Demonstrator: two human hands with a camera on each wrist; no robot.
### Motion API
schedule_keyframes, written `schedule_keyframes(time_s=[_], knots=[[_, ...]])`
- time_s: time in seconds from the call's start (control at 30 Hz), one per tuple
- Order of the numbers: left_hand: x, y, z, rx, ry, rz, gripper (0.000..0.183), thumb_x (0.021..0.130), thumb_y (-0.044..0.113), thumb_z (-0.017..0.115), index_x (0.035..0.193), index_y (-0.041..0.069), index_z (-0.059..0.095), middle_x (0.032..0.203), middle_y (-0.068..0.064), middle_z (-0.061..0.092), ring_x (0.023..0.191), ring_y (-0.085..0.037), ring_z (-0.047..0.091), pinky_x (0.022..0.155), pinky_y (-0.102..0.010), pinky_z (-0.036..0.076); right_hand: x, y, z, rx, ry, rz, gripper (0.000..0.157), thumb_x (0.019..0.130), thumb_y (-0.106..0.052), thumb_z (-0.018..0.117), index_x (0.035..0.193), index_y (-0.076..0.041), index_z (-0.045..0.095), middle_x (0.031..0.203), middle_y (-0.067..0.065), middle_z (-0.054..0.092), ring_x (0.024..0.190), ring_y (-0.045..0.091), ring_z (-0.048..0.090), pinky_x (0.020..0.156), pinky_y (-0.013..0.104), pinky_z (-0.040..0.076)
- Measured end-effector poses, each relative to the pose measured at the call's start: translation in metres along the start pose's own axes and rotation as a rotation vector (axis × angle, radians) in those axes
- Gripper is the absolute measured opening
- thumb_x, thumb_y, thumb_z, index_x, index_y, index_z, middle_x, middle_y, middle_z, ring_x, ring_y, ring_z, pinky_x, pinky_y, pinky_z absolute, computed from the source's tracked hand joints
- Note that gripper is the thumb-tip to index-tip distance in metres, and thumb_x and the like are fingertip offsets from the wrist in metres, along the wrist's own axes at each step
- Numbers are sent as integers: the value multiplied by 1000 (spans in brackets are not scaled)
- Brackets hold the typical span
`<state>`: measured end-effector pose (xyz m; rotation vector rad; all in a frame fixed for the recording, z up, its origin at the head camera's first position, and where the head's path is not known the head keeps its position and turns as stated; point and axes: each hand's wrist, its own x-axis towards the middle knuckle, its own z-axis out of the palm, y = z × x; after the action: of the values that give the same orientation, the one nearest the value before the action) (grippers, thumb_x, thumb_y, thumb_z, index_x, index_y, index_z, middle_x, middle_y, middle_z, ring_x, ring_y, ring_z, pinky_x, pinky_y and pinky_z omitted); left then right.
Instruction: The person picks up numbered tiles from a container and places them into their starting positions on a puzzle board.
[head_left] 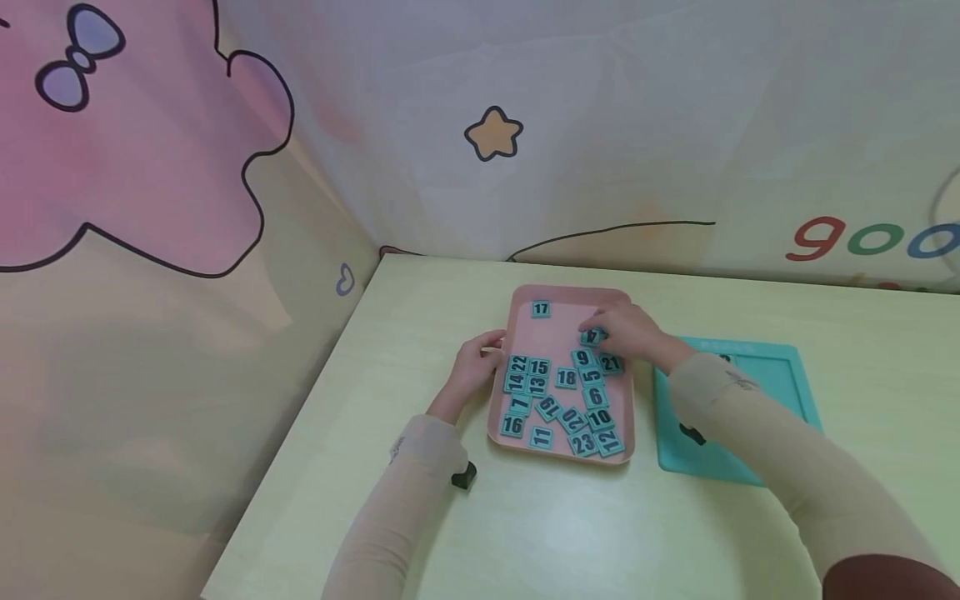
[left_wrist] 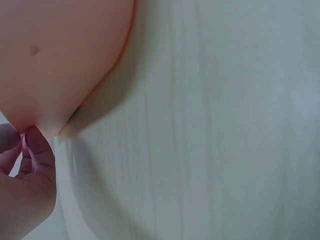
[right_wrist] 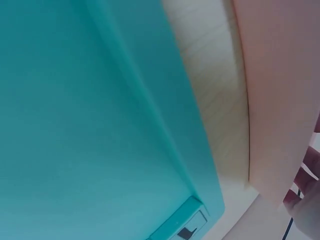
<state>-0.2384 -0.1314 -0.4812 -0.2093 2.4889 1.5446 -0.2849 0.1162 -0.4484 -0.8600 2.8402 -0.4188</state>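
A pink tray [head_left: 555,293] lies on the table with several turquoise number tiles [head_left: 566,378] in it. My left hand [head_left: 474,367] is at the tray's left side; in the left wrist view its thumb and fingers [left_wrist: 37,145] pinch the tray's rim. Over the tray's upper right, my right hand [head_left: 628,332] pinches a number tile [head_left: 592,337], whose face is partly covered by the fingers. In the right wrist view that hand [right_wrist: 307,195] shows only at the right edge, beyond the tray wall [right_wrist: 280,100], and the tile is hidden.
To the right of the tray lies a turquoise frame board [head_left: 802,392], partly under the right forearm. One tile [right_wrist: 187,227] sits in its corner. A single tile numbered 17 [head_left: 541,309] lies near the tray's far end. A printed cloth wall [head_left: 637,150] stands behind the table.
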Motion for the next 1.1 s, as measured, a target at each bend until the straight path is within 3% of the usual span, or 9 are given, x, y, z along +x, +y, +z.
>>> schedule_keyframes(time_s=[0.1,0.3,0.7,0.93,1.1], knots=[[0,0,0,-2,1,3,41,87,11,45,127,17,48,119,-4,51,92,-18,53,83,-28,47,4,-1,1,11,-22,24,36,75,-12,66,111,-12,63,106,7,62,97,22,49,92,46,38],[0,0,0,-3,0,3,40,87,11,46,127,17,48,119,-4,51,93,-18,53,84,-28,47,9,-3,4,41,-69,59,36,76,-8,63,112,-12,62,101,7,60,90,21,49,82,37,45],[0,-1,0,-12,-5,-8,40,88,13,46,127,19,48,120,-3,50,93,-16,53,83,-28,47,12,-6,7,3,-57,70,29,76,-8,62,105,-12,66,88,4,56,86,20,45,76,33,39],[0,-1,0,-15,2,-10,40,88,12,46,127,19,48,119,-2,50,93,-16,53,83,-28,47,13,-3,13,7,-66,81,30,78,-20,64,107,-11,64,87,3,58,83,19,46,75,33,39],[0,0,0,-17,2,-8,40,88,12,46,127,18,48,119,-3,51,92,-16,53,82,-28,47,14,-5,16,62,-52,101,21,78,-27,65,91,-11,68,75,-1,60,71,13,52,68,27,42]])
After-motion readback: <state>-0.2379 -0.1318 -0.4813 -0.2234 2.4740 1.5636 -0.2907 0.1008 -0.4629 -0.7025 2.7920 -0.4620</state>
